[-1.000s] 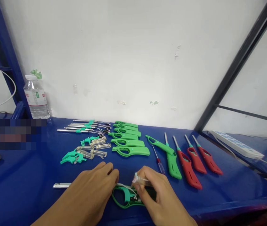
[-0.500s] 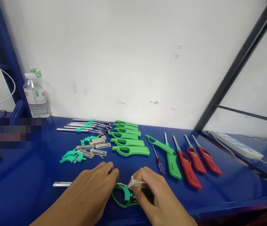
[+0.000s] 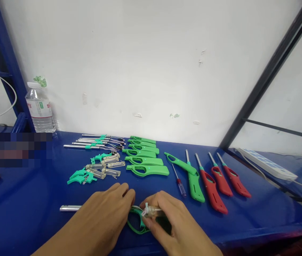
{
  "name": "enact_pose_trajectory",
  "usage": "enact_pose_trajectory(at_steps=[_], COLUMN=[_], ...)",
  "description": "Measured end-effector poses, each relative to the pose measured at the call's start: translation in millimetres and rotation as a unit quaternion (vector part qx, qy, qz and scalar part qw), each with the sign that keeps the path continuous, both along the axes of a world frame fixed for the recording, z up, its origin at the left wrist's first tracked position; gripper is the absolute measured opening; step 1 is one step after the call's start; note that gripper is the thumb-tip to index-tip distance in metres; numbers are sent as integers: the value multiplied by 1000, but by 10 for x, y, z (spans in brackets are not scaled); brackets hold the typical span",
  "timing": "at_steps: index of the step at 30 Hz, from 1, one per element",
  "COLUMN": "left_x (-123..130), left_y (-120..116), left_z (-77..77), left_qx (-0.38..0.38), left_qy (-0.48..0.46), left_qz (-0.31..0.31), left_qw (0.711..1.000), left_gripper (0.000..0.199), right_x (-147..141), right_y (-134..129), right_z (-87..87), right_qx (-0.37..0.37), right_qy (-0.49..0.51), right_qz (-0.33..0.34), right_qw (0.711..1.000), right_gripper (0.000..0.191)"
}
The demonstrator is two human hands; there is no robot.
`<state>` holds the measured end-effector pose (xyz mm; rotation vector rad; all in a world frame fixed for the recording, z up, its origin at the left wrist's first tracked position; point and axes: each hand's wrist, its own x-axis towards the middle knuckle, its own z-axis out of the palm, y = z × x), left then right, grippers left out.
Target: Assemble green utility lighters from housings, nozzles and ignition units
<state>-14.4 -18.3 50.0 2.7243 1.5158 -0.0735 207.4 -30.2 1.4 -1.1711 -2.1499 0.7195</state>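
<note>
Right hand (image 3: 177, 222) had shifted left, gripping clear tank (image 3: 155, 212) over green casing (image 3: 139, 232) on table (image 3: 41, 188); couldn't tell left hand (image 3: 108, 213) grip; fitting seemed underway, next move calling for alignment.

The blue tabletop (image 3: 60, 188) looks smooth and glossy, the tank (image 3: 155, 212) clear plastic, the tubes (image 3: 80, 146) toward eleven o'clock shiny metal, and the red lighter bodies (image 3: 216, 200) toward two matt-looking plastic.

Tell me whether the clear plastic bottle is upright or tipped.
Upright: the clear plastic bottle stands on its base, white cap on top.
</note>
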Motion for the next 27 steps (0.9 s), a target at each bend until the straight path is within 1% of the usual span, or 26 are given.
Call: enact_pose_trajectory(at_steps=[4,8,10,13,17,20,22,27], left_x=[-66,-121,-130,-101,0,59,73,58], left_y=[5,33,43,36,24,36,45,40], left_z=[-100,-186,-201,-157,-4,75,89,91], left_qx=[48,68,73,60,-7,-11,-14,-63], left_qy=[-52,-35,-28,-21,16,27,32,14], left_qz=[-20,-34,-35,-25,1,6,9,11], left_qw=[997,996,996,998,1000,1000,999,998], left_gripper=[43,43,45,48,49,50,51,55], right_x=[-8,0,5,13,21,18,16,20], right_y=[12,26,31,35,38,43,50,72], right_z=[6,5,2,-9,-21,-25,-31,-51], right_qx=[33,50,56,65,79,81,79,86], right_qy=[-12,-10,-10,-8,9,19,22,29], right_qz=[16,29,28,29,32,28,25,18], right_qw=[999,998,998,997,996,996,996,996], right_gripper=[19,16,15,15,16,16,15,16])
